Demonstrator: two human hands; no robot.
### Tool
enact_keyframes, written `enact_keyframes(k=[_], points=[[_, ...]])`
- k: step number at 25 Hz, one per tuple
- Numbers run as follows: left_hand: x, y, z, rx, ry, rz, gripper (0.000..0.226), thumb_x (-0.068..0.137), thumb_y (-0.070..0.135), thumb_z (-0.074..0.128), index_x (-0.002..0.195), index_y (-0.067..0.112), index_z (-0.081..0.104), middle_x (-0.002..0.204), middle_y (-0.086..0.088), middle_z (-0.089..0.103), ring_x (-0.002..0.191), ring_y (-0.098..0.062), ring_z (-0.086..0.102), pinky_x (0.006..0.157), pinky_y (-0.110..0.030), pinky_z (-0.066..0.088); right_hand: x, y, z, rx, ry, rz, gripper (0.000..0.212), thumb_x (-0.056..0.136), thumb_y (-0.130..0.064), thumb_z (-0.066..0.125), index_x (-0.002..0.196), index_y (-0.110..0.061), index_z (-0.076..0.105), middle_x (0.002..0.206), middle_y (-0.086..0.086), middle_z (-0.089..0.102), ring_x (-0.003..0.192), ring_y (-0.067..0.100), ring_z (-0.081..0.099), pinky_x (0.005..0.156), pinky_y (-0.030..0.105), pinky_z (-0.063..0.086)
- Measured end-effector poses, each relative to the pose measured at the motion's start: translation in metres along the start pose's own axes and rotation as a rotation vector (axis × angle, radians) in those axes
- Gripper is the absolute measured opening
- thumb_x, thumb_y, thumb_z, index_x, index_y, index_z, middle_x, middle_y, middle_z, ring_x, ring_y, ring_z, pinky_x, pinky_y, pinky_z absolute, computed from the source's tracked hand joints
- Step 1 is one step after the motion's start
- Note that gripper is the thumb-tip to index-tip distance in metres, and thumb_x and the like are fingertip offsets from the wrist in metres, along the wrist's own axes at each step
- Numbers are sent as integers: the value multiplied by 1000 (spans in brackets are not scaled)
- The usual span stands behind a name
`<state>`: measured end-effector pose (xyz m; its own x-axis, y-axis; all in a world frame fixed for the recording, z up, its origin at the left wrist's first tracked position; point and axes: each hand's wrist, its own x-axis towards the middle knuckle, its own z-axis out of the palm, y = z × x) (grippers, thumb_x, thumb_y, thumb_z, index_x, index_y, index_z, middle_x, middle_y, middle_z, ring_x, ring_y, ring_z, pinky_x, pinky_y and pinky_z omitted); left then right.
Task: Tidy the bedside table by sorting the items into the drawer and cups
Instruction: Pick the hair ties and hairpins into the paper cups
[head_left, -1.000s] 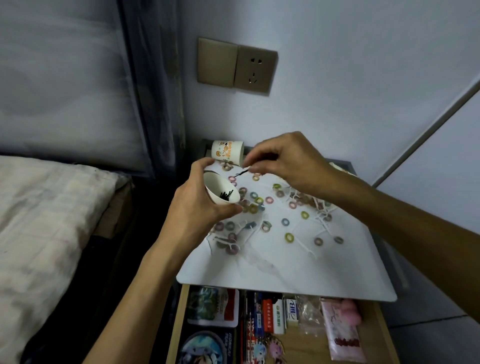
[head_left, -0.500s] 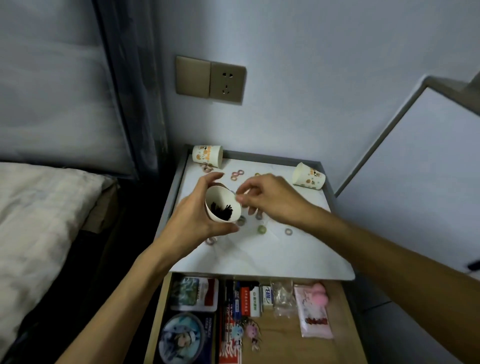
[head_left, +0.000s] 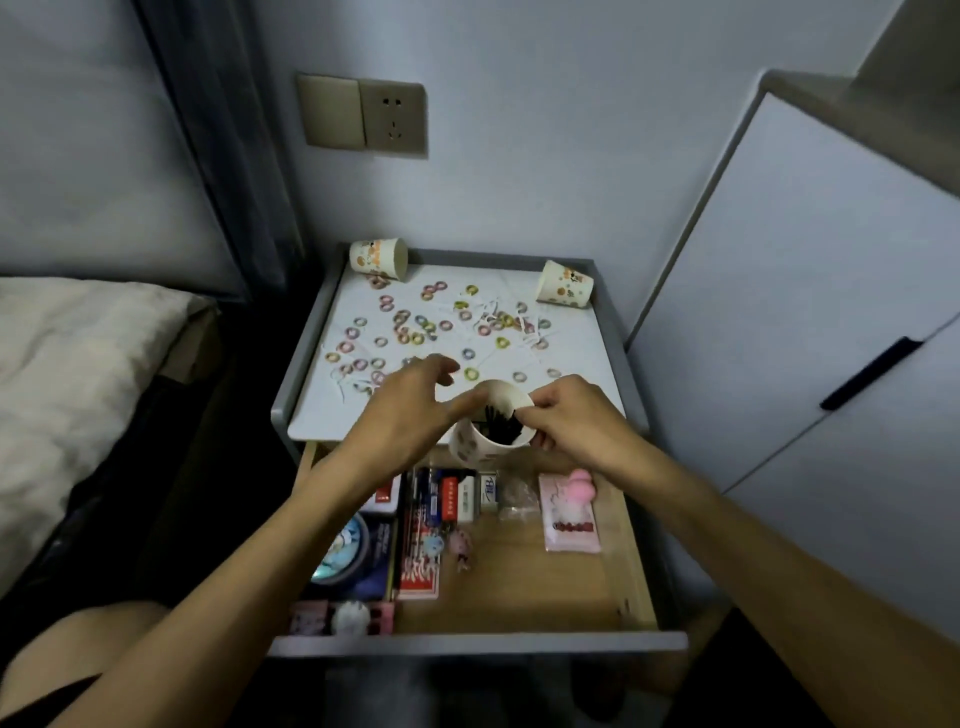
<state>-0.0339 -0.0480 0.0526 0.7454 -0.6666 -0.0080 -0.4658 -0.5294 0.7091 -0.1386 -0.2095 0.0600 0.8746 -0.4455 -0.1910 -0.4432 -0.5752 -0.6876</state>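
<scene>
Paper cup (head_left: 470, 448), white with printed figures, stocked with dark pins (head_left: 501, 428). We find it raised over the front edge of the tabletop (head_left: 324, 418), between the two hands, mouth up and tipped a little toward 1 o'clock, pins standing along that axis.

Right hand (head_left: 576, 423): at 3 o'clock of the cup, fingers curled and pinching its rim.

Left hand (head_left: 408, 415): at 9 o'clock of the cup, fingers spread and reaching toward 12 o'clock, gripping nothing. The thumb is blurred, so we cannot tell whether it touches the cup.

Coloured rings (head_left: 402, 332) and thin white sticks (head_left: 341, 387): loose across the tabletop at 12 o'clock of both hands. The nearest rings lie just beyond the left fingertips, so we judge the left hand the better placed for the next pick.

Left rear cup (head_left: 379, 258) at 11 o'clock and right rear cup (head_left: 565, 285) at 1 o'clock: both on their sides, unfilled as far as we can see.

Drawer (head_left: 519, 587): open at 6 o'clock, partly stocked.
</scene>
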Motion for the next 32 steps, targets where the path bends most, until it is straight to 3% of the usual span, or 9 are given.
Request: enact_keyframes(k=[4,7,9,11,16,22,26,29,32], points=[[-30,18,41,-2,-145,-33,15,96,20,55,94,13,67,77,-4,71,48,2,63,42,-11,40,-27,42,17,-18,-67,28,21,90,-18,59,76,-8,71,58,-1,65,46,0,59,54,23,44],[-40,18,70,-55,-216,-49,22,93,2,47,94,10,67,80,-16,72,47,-9,67,42,-19,49,-42,76,16,65,-127,45,31,95,-30,57,78,-9,72,62,2,69,54,9,61,58,27,49],[-45,11,93,-113,-298,-95,29,91,-4,42,106,4,65,86,-19,70,53,-21,71,49,-33,58,-47,103,5,94,-68,81,35,96,-36,54,79,-12,73,62,-1,68,53,7,59,60,26,48],[-48,3,121,-93,-385,-130,33,90,-7,40,114,-1,63,90,-17,67,54,-23,71,49,-32,58,-51,130,-5,134,2,125,31,96,-37,55,77,-18,72,61,-4,65,55,8,57,63,29,46],[-47,0,180,-13,-505,-128,30,94,-4,44,116,1,64,102,-20,69,64,-28,73,60,-40,61,-52,154,-5,226,43,146,21,94,-33,59,78,-29,71,63,-4,64,57,11,56,59,25,44],[-47,-4,214,70,-595,-30,24,94,2,48,105,3,69,105,-17,71,83,-26,71,75,-40,60,-39,161,6,106,38,140,19,95,-33,57,95,-21,72,68,-5,65,53,6,56,60,23,44],[-49,-1,214,127,-607,75,28,98,16,49,120,13,66,117,-11,68,99,-24,66,86,-35,54,-35,157,14,-13,62,100,16,93,-29,60,101,-21,72,75,-7,67,57,1,56,65,25,49],[-47,-3,207,109,-623,81,34,99,22,51,131,13,59,122,-11,66,86,-24,69,82,-37,57,-32,156,18,-29,63,103,18,93,-28,60,105,-21,72,80,-7,69,64,3,62,70,30,55],[-40,-7,188,121,-608,64,41,99,27,55,138,14,51,130,-8,62,70,-14,67,63,-23,55,-33,156,22,-57,63,94,19,94,-28,60,108,-22,70,93,-4,71,75,7,66,76,35,59]])
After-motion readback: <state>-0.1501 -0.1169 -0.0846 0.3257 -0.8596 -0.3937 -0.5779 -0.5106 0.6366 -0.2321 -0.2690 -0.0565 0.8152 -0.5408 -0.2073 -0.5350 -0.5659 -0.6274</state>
